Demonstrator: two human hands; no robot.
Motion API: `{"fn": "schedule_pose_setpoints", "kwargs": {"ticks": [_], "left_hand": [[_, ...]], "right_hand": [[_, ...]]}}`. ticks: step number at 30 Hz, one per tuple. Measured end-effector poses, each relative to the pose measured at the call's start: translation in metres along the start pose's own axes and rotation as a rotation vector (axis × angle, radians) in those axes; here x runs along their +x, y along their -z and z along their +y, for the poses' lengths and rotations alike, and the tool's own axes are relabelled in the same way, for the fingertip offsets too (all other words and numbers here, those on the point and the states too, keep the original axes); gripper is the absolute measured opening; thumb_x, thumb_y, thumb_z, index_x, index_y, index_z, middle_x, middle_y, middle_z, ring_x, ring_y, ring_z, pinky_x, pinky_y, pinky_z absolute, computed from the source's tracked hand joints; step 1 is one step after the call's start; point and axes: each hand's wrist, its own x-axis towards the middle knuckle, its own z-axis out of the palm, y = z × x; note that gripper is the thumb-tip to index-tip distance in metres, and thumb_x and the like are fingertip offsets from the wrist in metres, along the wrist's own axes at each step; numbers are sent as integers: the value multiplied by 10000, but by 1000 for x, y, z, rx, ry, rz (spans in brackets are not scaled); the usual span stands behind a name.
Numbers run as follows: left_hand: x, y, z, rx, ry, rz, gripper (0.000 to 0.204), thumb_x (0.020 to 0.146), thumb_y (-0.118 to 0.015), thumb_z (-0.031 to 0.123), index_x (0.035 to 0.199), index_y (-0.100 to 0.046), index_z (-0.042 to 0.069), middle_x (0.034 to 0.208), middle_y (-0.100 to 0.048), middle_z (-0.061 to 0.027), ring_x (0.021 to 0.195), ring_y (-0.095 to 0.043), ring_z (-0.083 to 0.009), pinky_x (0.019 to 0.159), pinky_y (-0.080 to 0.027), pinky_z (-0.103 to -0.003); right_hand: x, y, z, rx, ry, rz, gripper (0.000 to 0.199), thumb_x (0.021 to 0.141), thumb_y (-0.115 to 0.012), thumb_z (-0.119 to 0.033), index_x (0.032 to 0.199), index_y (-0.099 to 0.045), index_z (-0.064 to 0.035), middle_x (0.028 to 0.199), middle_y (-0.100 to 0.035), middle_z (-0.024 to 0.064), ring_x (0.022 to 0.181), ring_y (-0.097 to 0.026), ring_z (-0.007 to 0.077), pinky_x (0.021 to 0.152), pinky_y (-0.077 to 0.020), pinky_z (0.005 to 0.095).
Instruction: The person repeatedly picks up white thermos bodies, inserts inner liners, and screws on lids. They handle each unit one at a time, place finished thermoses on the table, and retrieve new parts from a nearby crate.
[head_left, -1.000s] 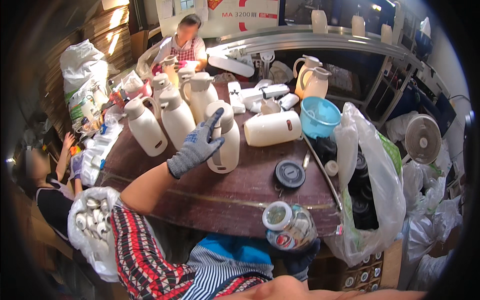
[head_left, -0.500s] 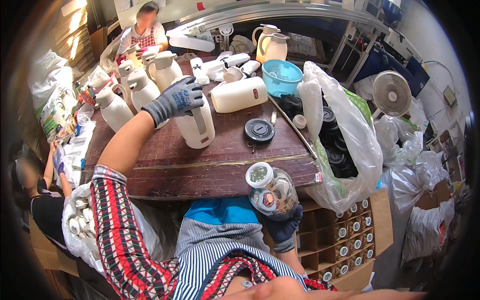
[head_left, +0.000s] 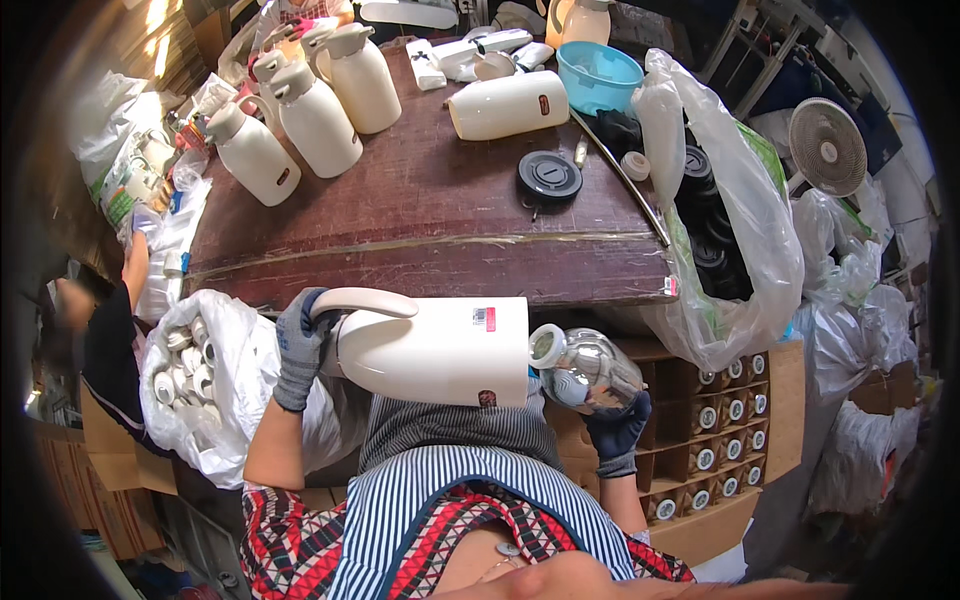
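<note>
- So the white jug (head_left: 440, 347) was standing on the tabletop (head_left: 430, 205) half a second ago; now it's tipped sideways in front of the apron (head_left: 455, 475).
- Left hand (head_left: 300, 345) has its fingers gripping the jug's top end by the handle.
- Right hand (head_left: 618, 425) has its fingers cupped round the base of the glass flask (head_left: 597, 372), which has swung so its neck is just beside the jug's base end.
- Black lid (head_left: 549, 177), lying jug (head_left: 510, 105) and blue bowl (head_left: 600, 85) sit farther back.
- Bag of caps (head_left: 255, 370) crowds the left elbow; the carton (head_left: 785, 410) is by the right forearm.
- Can't tell if neck and jug touch. Some fingers are hidden, and the co-worker (head_left: 318, 10) up top is cut off.
</note>
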Motion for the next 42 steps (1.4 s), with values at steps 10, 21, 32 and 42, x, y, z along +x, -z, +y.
{"fn": "schedule_pose_setpoints", "kwargs": {"ticks": [10, 21, 32, 42], "left_hand": [[-16, -53, 57, 314, -64, -231, 375, 798, -755, 173, 1152, -692, 67, 1046, -725, -153, 956, -722, -345, 830, -575, -404], [-26, -96, 60, -107, 84, -469, 440, 921, -747, 272, 1289, -663, 47, 1138, -708, -148, 1028, -697, -279, 925, -543, -376], [-45, -105, 64, -248, 352, -448, 480, 942, -759, 338, 1316, -660, 54, 1200, -705, -115, 1104, -686, -238, 993, -547, -360], [-45, -104, 60, -312, 483, -471, 490, 959, -742, 351, 1333, -647, 49, 1211, -688, -111, 1119, -665, -224, 995, -527, -343]], "right_hand": [[-2, 27, -20, -424, -135, 33, 568, 983, -627, -459, 1440, -565, -128, 1412, -633, 89, 1280, -615, 296, 1081, -494, 503], [25, -35, -1, -1338, -110, -413, 383, 1058, -582, -209, 1409, -575, -55, 1314, -676, 94, 1179, -648, 192, 1001, -541, 336], [40, -56, 11, -1012, -372, -190, 483, 1013, -676, -185, 1453, -553, -31, 1406, -636, 132, 1259, -624, 259, 1084, -515, 377], [30, -21, 8, -1023, -392, -68, 582, 940, -767, -164, 1467, -546, -56, 1390, -652, 138, 1253, -637, 239, 1061, -531, 369]]}}
